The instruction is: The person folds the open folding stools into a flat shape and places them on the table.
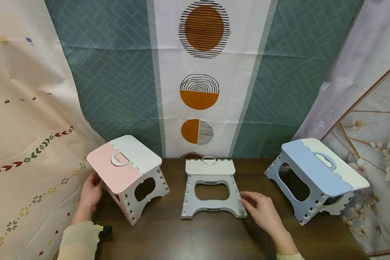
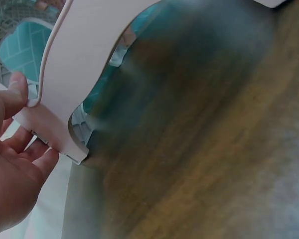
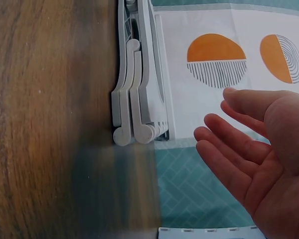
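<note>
At the left stands a pink and white folding step stool (image 1: 105, 160), unfolded, with a handle in its top. My left hand (image 1: 90, 193) holds it by the outer side; in the left wrist view the thumb lies over the pink leg panel (image 2: 72, 64) with fingers behind. A grey and white folding stool (image 1: 211, 205) lies folded in the middle, its handle towards the wall. Beside its right edge is my right hand (image 1: 263, 211), fingers loosely bent. The right wrist view has that hand (image 3: 269, 154) apart from the folded stool's legs (image 3: 132, 99), holding nothing.
A blue and cream stool (image 1: 308, 160) stands unfolded at the right. All three stools are on a dark wooden table (image 1: 169, 238). Patterned cloth (image 1: 117, 90) hangs behind the table, with more cloth at both sides. A small black device (image 1: 106, 231) sits at the left wrist.
</note>
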A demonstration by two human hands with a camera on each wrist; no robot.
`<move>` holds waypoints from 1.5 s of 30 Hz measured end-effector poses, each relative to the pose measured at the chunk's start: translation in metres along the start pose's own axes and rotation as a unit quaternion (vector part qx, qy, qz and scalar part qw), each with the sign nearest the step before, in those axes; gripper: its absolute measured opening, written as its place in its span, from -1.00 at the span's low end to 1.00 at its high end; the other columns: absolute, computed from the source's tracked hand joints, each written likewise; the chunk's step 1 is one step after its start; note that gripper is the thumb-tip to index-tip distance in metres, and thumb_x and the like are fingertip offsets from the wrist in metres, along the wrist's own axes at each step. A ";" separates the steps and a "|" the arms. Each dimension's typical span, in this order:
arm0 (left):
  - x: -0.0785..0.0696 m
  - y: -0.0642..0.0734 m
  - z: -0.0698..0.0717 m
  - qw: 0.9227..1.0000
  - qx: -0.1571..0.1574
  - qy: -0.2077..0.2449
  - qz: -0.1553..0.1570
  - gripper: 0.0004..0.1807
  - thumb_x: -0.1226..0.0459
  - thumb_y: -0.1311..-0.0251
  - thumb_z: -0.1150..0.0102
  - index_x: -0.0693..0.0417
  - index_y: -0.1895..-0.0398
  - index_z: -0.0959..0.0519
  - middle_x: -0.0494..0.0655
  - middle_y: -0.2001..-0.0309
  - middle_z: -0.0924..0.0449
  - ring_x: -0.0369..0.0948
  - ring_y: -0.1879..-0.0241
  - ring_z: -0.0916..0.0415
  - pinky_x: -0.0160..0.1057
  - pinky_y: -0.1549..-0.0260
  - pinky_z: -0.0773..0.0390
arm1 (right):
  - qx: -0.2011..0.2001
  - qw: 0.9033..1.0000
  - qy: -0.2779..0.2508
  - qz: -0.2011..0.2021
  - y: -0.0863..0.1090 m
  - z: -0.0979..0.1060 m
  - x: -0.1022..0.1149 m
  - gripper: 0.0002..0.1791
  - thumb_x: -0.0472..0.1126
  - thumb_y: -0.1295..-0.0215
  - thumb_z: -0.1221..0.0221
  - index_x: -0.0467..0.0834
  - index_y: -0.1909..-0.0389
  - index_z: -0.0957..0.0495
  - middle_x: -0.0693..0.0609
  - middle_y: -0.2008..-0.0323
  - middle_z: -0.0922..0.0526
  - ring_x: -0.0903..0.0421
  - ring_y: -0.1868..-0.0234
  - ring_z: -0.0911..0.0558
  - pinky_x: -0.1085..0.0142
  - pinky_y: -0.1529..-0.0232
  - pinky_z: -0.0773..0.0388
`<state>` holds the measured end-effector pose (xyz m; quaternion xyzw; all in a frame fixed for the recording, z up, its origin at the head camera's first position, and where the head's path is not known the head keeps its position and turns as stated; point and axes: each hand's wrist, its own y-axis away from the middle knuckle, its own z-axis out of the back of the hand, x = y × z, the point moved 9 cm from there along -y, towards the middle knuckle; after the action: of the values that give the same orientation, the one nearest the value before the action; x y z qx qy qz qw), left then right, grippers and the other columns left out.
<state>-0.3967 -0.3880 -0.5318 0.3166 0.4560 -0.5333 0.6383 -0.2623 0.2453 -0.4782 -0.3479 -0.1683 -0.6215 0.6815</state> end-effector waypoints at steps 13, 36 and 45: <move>-0.001 0.021 0.010 0.998 -0.058 0.006 0.017 -0.38 0.26 -0.62 -0.10 0.31 -0.60 -0.23 0.27 -0.37 -0.39 -0.14 -0.16 -0.40 -0.58 0.17 -0.41 | 0.011 1.000 -0.007 0.001 -0.006 -0.008 0.004 -0.69 -0.27 -0.38 -0.45 -0.13 -0.11 -0.78 0.02 0.02 -0.79 0.09 0.05 -0.75 0.14 0.00 -0.72; 0.000 0.066 0.008 0.990 -0.118 -0.016 0.074 -0.35 0.25 -0.52 -0.28 0.34 -0.51 -0.28 0.36 -0.32 -0.39 0.15 -0.18 -0.35 -0.54 0.37 -0.37 | 0.026 1.000 -0.015 0.001 -0.006 -0.020 0.010 -0.70 -0.24 -0.38 -0.45 -0.10 -0.11 -0.78 0.05 0.01 -0.79 0.12 0.04 -0.75 0.18 0.00 -0.72; -0.012 0.074 0.008 0.986 -0.152 -0.021 0.059 -0.38 0.29 -0.40 -0.41 0.39 -0.38 -0.37 0.32 -0.18 -0.48 0.06 -0.04 -0.37 -0.47 0.38 -0.37 | 0.040 0.999 -0.032 0.017 -0.013 -0.031 0.021 -0.68 -0.25 -0.37 -0.45 -0.14 -0.12 -0.77 0.05 0.00 -0.79 0.11 0.02 -0.76 0.18 -0.02 -0.71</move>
<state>-0.3235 -0.3733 -0.5241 0.2309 0.4987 -0.4253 0.7191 -0.2773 0.2094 -0.4830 -0.3433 -0.2088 -0.5908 0.6996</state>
